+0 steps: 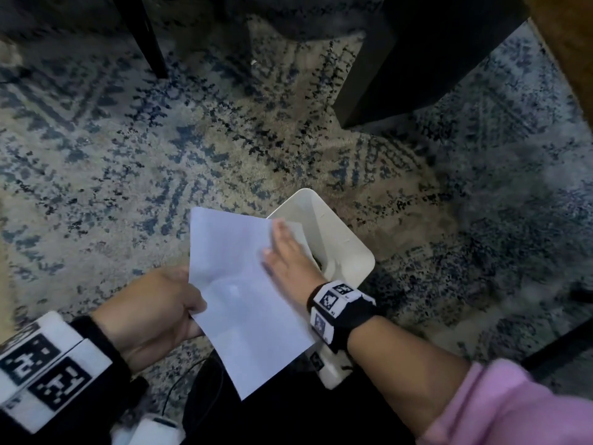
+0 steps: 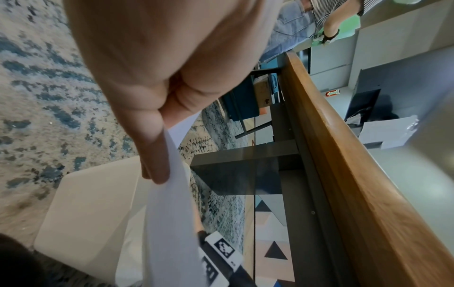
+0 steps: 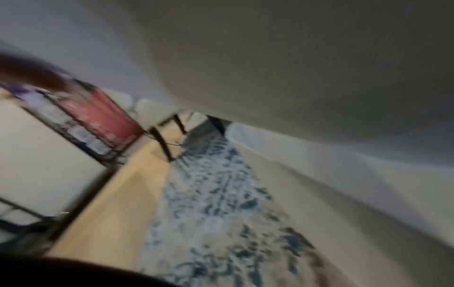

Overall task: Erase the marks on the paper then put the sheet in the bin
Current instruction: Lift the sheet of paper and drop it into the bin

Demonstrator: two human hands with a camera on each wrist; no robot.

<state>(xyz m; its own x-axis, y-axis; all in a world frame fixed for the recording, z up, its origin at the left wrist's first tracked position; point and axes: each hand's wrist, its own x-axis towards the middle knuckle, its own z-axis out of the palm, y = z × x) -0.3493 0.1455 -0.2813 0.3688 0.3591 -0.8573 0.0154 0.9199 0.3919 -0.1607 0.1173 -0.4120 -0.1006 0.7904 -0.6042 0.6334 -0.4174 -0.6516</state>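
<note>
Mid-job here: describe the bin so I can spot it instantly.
Start from the blue-and-beige patterned rug; in front of the dark table leg stands a cream plastic bin with rounded corners. It is the only open container, partly hidden by the white paper sheet.

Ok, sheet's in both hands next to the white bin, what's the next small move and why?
Probably shift the sheet right and tip it down into the bin. The left hand pinches its left edge and the right hand lies on its right edge, already over the opening, while most of the paper hangs left of the bin. No marks show on the upper face.
</note>
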